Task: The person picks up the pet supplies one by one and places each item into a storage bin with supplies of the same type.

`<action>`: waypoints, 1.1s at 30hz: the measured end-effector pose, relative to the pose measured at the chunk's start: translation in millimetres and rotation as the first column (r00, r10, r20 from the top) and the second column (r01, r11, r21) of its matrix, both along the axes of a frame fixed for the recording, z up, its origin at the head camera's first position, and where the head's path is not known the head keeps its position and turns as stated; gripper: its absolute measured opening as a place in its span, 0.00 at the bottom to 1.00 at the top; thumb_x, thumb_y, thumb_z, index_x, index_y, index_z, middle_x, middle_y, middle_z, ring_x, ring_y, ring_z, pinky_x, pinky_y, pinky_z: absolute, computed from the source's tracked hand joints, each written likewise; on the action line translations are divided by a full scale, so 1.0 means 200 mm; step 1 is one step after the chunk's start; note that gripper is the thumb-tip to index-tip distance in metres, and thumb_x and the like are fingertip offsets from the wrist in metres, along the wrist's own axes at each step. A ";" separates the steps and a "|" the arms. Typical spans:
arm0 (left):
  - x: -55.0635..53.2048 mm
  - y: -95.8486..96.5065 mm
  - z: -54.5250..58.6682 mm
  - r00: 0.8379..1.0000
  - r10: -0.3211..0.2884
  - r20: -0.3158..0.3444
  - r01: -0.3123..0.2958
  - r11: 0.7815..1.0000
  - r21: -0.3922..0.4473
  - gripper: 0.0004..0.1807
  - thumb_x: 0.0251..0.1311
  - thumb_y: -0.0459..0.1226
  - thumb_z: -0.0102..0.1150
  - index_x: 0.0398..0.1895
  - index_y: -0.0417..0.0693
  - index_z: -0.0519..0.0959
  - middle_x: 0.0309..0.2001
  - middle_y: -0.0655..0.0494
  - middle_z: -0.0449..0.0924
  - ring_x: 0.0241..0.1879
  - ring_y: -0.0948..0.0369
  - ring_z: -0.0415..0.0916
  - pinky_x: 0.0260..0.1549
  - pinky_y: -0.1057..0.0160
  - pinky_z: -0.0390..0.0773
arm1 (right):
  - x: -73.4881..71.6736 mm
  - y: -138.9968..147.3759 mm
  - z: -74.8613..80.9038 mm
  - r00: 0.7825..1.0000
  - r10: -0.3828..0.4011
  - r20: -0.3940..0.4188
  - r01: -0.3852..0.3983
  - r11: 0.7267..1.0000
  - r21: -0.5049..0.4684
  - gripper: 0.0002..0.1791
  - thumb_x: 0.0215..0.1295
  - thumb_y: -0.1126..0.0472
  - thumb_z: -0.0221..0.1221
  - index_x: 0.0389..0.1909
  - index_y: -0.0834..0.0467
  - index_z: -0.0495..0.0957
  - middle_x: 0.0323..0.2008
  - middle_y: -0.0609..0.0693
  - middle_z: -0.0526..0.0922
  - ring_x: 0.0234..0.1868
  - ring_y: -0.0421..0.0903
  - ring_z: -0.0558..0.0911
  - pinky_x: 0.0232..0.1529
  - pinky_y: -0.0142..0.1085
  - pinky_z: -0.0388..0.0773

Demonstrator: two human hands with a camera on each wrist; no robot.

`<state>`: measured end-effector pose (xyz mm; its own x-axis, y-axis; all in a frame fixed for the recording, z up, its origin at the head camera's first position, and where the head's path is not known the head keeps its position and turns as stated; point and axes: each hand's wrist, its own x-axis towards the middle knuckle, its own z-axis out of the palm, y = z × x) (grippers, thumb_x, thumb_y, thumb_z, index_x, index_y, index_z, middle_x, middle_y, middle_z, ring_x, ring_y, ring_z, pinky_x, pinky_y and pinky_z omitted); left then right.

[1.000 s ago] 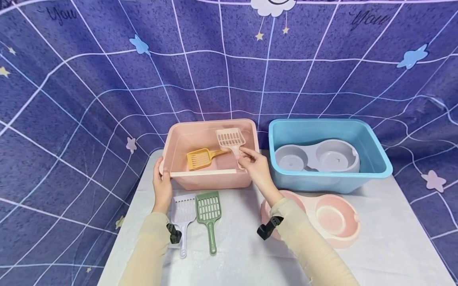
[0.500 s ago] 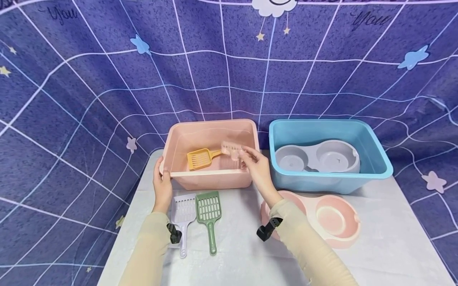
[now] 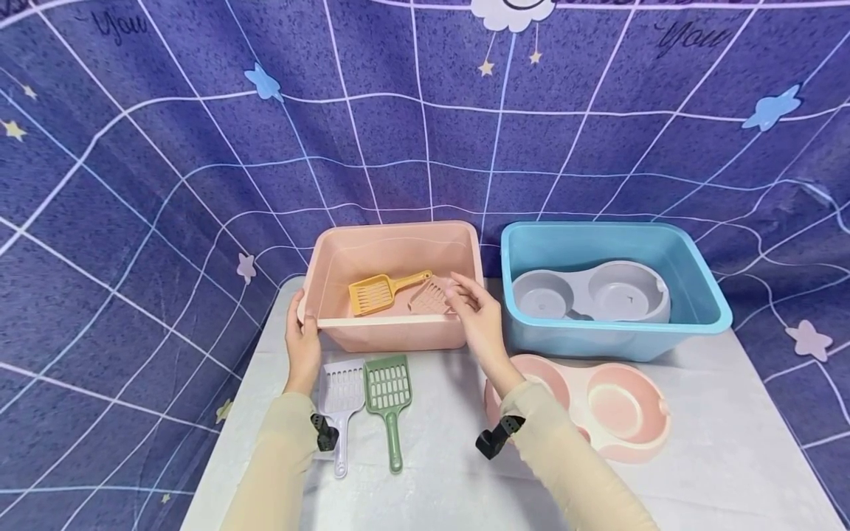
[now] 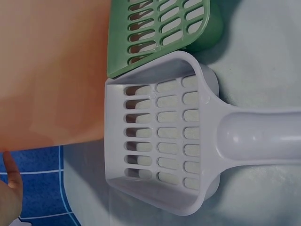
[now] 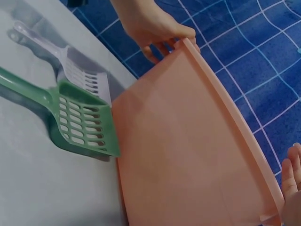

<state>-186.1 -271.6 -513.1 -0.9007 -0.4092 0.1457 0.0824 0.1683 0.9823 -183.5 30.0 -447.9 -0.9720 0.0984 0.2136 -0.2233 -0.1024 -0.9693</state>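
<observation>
A pink double bowl (image 3: 584, 398) is standing before the blue tub (image 3: 598, 339), which is holding a grey double bowl (image 3: 579, 287); to the left, the pink tub (image 3: 392, 338) is holding a yellow scoop (image 3: 373, 294) and, toward its front right, a slotted pink scoop (image 3: 428, 296) nearly matching its colour. The left hand (image 3: 302, 345) is gripping the pink tub's left front corner, while the right hand (image 3: 482, 321), fingers loose, is hovering at the right front rim. A narrow gap is separating the tubs.
</observation>
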 end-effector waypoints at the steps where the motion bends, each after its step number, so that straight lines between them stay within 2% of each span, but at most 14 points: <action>1: 0.00 0.00 0.00 1.000 0.001 0.003 -0.001 1.000 0.001 0.26 0.78 0.39 0.37 0.77 0.59 0.57 0.74 0.55 0.57 0.70 0.56 0.58 0.67 0.56 0.62 | 0.01 0.00 -0.01 1.000 -0.004 -0.007 0.004 1.000 0.005 0.20 0.68 0.65 0.62 0.59 0.66 0.78 0.47 0.65 0.83 0.40 0.38 0.81 0.44 0.27 0.77; 6: 0.00 -0.01 -0.01 1.000 0.003 -0.003 -0.003 1.000 0.010 0.26 0.78 0.38 0.36 0.77 0.59 0.57 0.74 0.55 0.57 0.69 0.57 0.59 0.66 0.58 0.63 | 0.04 -0.01 -0.03 1.000 0.005 -0.023 -0.006 0.999 -0.048 0.21 0.68 0.67 0.61 0.60 0.68 0.76 0.49 0.69 0.81 0.40 0.37 0.81 0.44 0.28 0.78; 10: 0.01 -0.01 0.00 1.000 0.002 0.001 -0.002 1.000 0.024 0.26 0.78 0.37 0.36 0.77 0.57 0.57 0.74 0.54 0.57 0.69 0.56 0.59 0.66 0.60 0.63 | 0.08 -0.02 -0.02 1.000 -0.013 -0.013 0.012 0.997 -0.080 0.20 0.67 0.69 0.61 0.59 0.70 0.76 0.46 0.68 0.82 0.39 0.37 0.82 0.44 0.32 0.80; 13: 0.02 0.00 0.03 1.000 -0.014 0.005 0.014 0.999 0.051 0.27 0.78 0.36 0.36 0.77 0.53 0.56 0.74 0.51 0.57 0.70 0.53 0.59 0.65 0.59 0.64 | 0.11 -0.03 -0.02 1.000 -0.024 -0.017 0.023 0.996 -0.083 0.19 0.67 0.70 0.60 0.58 0.70 0.77 0.44 0.68 0.82 0.38 0.38 0.82 0.43 0.32 0.80; 15: 0.03 0.01 0.06 1.000 -0.022 -0.003 0.022 0.998 0.065 0.27 0.77 0.34 0.36 0.77 0.50 0.55 0.74 0.47 0.56 0.69 0.50 0.59 0.65 0.58 0.64 | 0.13 -0.03 -0.01 0.999 -0.019 -0.032 0.016 0.995 -0.094 0.18 0.68 0.70 0.60 0.57 0.71 0.76 0.44 0.70 0.81 0.37 0.38 0.82 0.44 0.32 0.80; 18: 0.04 0.02 0.08 1.000 -0.022 0.004 0.022 0.997 0.073 0.27 0.77 0.33 0.36 0.77 0.48 0.56 0.74 0.46 0.57 0.69 0.50 0.59 0.64 0.59 0.65 | 0.15 -0.04 0.00 0.999 -0.013 -0.042 0.009 0.995 -0.104 0.18 0.68 0.69 0.60 0.56 0.70 0.77 0.44 0.71 0.81 0.37 0.39 0.82 0.43 0.31 0.80; 20: 0.03 0.02 0.07 1.000 -0.018 0.008 0.017 0.998 0.066 0.27 0.77 0.34 0.36 0.77 0.50 0.56 0.74 0.48 0.57 0.69 0.52 0.60 0.62 0.62 0.66 | 0.17 -0.05 0.01 0.999 -0.009 -0.043 0.005 0.994 -0.106 0.17 0.68 0.69 0.60 0.56 0.70 0.77 0.44 0.71 0.81 0.37 0.40 0.82 0.44 0.30 0.80; 22: 0.02 0.01 0.04 1.000 -0.016 0.004 0.016 0.998 0.054 0.27 0.77 0.34 0.36 0.77 0.53 0.56 0.74 0.51 0.58 0.68 0.54 0.60 0.61 0.66 0.66 | 0.19 -0.05 0.00 0.999 -0.002 -0.042 -0.002 0.995 -0.103 0.17 0.67 0.70 0.60 0.55 0.71 0.77 0.44 0.69 0.82 0.37 0.40 0.82 0.43 0.30 0.80; 24: 0.01 0.01 0.05 1.000 -0.022 -0.011 0.022 0.998 0.061 0.27 0.77 0.34 0.36 0.77 0.52 0.56 0.74 0.49 0.57 0.68 0.53 0.60 0.60 0.65 0.67 | 0.20 -0.06 0.00 0.999 0.007 -0.050 -0.012 0.995 -0.094 0.17 0.67 0.70 0.61 0.55 0.72 0.77 0.43 0.67 0.83 0.38 0.41 0.82 0.44 0.30 0.79; 29: 0.00 0.01 0.02 1.000 -0.002 -0.019 0.003 0.999 0.042 0.27 0.77 0.36 0.36 0.77 0.55 0.58 0.73 0.51 0.59 0.66 0.54 0.62 0.59 0.63 0.68 | 0.23 -0.08 -0.02 0.997 0.030 -0.070 -0.035 0.997 -0.068 0.17 0.66 0.68 0.62 0.53 0.71 0.78 0.42 0.64 0.84 0.39 0.40 0.81 0.43 0.28 0.78; 31: -0.01 0.00 0.00 1.000 0.012 -0.016 -0.011 0.999 0.036 0.26 0.77 0.37 0.37 0.76 0.58 0.58 0.72 0.54 0.60 0.65 0.57 0.63 0.56 0.66 0.68 | 0.26 -0.09 -0.04 0.997 0.046 -0.057 -0.050 0.996 -0.070 0.16 0.66 0.68 0.62 0.53 0.70 0.79 0.42 0.64 0.83 0.40 0.40 0.81 0.44 0.28 0.77; 33: 0.00 0.00 0.01 1.000 0.008 -0.009 -0.008 0.998 0.055 0.27 0.77 0.35 0.37 0.77 0.56 0.58 0.72 0.53 0.60 0.66 0.56 0.62 0.56 0.66 0.68 | 0.28 -0.10 -0.05 0.998 0.062 -0.033 -0.064 0.996 -0.069 0.16 0.66 0.68 0.62 0.53 0.69 0.79 0.42 0.64 0.83 0.40 0.40 0.81 0.44 0.28 0.77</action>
